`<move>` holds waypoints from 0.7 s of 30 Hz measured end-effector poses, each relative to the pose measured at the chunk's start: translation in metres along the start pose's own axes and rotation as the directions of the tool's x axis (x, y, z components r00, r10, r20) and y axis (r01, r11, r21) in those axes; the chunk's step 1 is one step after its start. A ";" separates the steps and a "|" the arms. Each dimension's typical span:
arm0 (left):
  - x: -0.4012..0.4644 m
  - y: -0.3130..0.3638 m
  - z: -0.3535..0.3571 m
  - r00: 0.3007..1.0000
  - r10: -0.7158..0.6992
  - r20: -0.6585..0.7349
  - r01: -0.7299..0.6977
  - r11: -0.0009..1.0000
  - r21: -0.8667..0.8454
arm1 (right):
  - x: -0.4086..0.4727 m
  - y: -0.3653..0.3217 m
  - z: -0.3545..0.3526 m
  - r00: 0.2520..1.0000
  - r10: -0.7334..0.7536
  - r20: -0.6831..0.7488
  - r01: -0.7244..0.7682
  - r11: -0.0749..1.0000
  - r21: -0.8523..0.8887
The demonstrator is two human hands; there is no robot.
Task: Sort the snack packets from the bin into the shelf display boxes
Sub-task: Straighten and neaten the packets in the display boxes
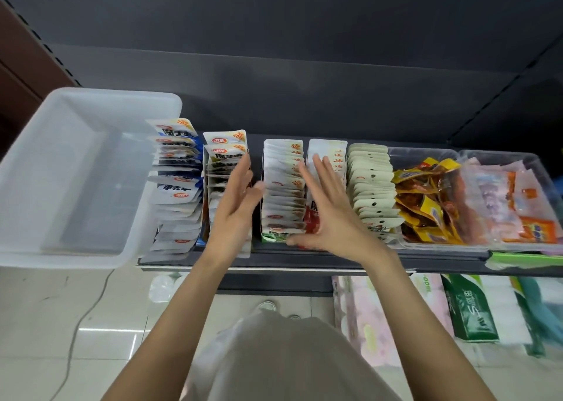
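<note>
Here the snack packets (283, 187) stand in tight rows inside the display boxes (264, 233) on the dark shelf (304, 262). One row of white packets with red and orange marks sits right between the two hands. The left hand (236, 201) is just to the left of that row, with its fingers (243, 169) flat and spread, and its thumb reaches toward the packets. It also lies against the row of white packets (224, 153) on its other side. The right hand (327, 208) is just to the right of the middle row, open wide, with its fingers pointing up and away. It covers part of the next row and a red packet (312, 217) under the palm. Its thumb sits low near the front of the middle box. Neither hand holds a packet; both are open and flat.

Further left there is a messy row of white and blue packets (176, 187). Beside them is the big white bin (45, 156), and I see no packets in it. To the right of the hands stands a row of pale cream packets (371, 181). After that comes a clear tub (396, 153) with yellow and brown packets (426, 199), then one more with pink and orange packets (515, 205).

Below the shelf there are soft packs in green (469, 309) and pink (365, 318) on the tiled floor (61, 309)
</note>
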State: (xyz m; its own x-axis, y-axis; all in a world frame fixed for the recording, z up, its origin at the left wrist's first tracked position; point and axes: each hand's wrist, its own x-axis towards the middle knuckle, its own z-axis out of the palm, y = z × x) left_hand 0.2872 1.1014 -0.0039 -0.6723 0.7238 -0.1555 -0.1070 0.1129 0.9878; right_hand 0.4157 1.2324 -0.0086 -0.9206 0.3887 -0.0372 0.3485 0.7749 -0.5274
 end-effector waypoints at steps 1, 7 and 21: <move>-0.001 -0.005 0.000 1.000 -0.010 0.013 0.010 1.000 0.002 | 0.009 0.000 0.000 1.000 0.008 -0.025 -0.010 0.997 -0.081; 0.001 -0.022 0.026 0.983 -0.162 0.082 0.166 0.985 -0.052 | 0.051 -0.013 0.000 0.979 0.195 -0.068 -0.193 0.981 0.031; 0.010 -0.027 0.036 0.981 -0.194 -0.005 0.190 0.962 -0.197 | 0.023 -0.023 0.046 0.916 0.395 -0.076 -0.123 0.455 0.882</move>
State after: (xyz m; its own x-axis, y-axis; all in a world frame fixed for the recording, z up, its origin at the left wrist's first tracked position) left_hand 0.3099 1.1298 -0.0324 -0.6421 0.6848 -0.3446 -0.3745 0.1120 0.9204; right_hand 0.3781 1.2011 -0.0364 -0.6919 0.6997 -0.1780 0.1168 -0.1348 -0.9840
